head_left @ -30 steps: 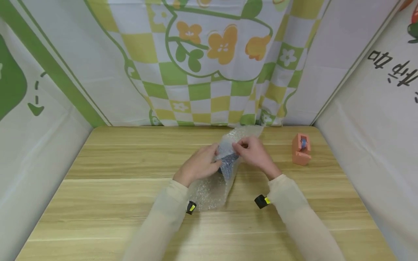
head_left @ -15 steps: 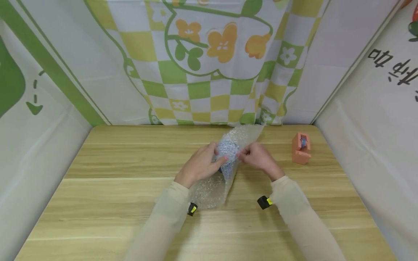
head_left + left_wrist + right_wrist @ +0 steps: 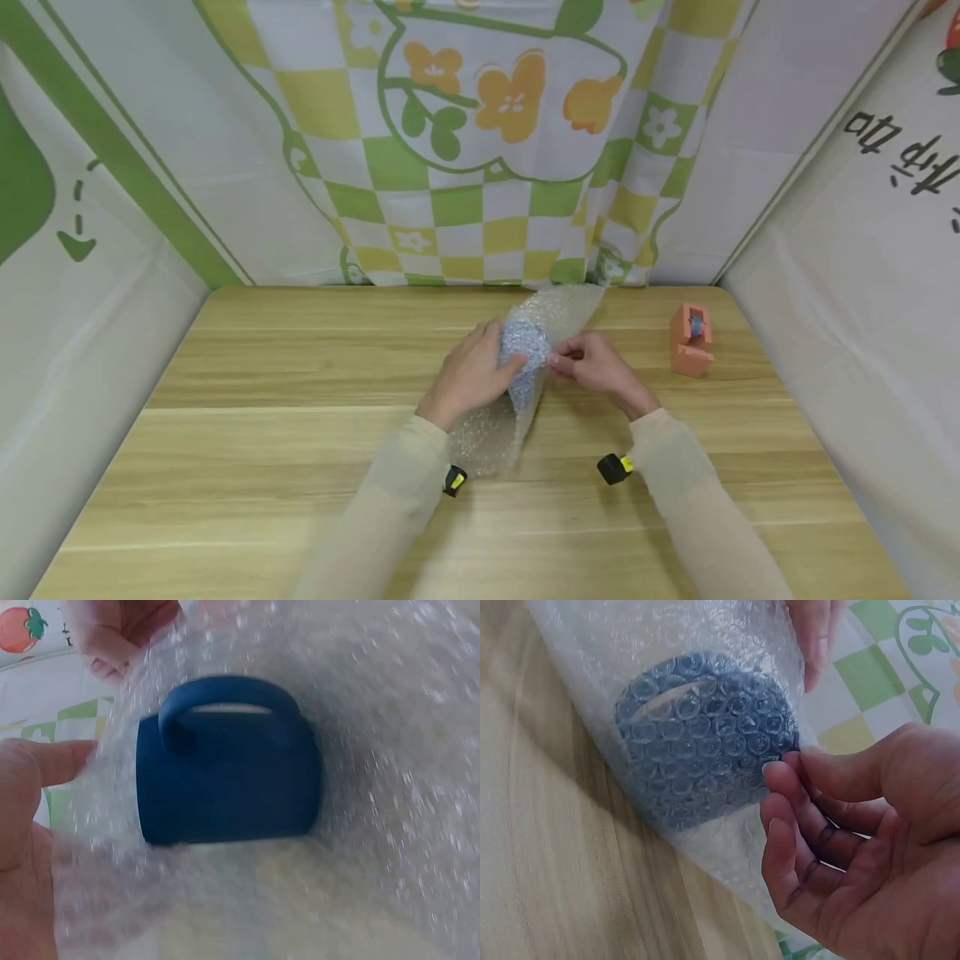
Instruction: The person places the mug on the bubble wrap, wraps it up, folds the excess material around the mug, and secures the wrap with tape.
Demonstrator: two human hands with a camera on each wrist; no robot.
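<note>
A dark blue mug (image 3: 232,780) lies on its side under a sheet of bubble wrap (image 3: 483,437), its handle plain in the left wrist view. Bubbles cover the mug (image 3: 697,742) in the right wrist view. My left hand (image 3: 471,371) holds the wrapped mug from the left, thumb across the wrap; its other fingers are partly hidden. From the right, my right hand (image 3: 596,367) pinches the edge of the wrap beside the mug between thumb and forefinger. That right hand (image 3: 862,832) has its remaining fingers curled loosely.
An orange tape dispenser (image 3: 692,340) with a blue roll stands at the back right of the wooden table (image 3: 262,467). A patterned curtain (image 3: 480,208) hangs along the back edge, and pale cloth walls rise at both sides. The wrap's far end reaches the curtain.
My right hand has drawn the wrap's upper flap towards me and to the right, over the mug. My left hand has shifted slightly right, its thumb now on the covered mug.
</note>
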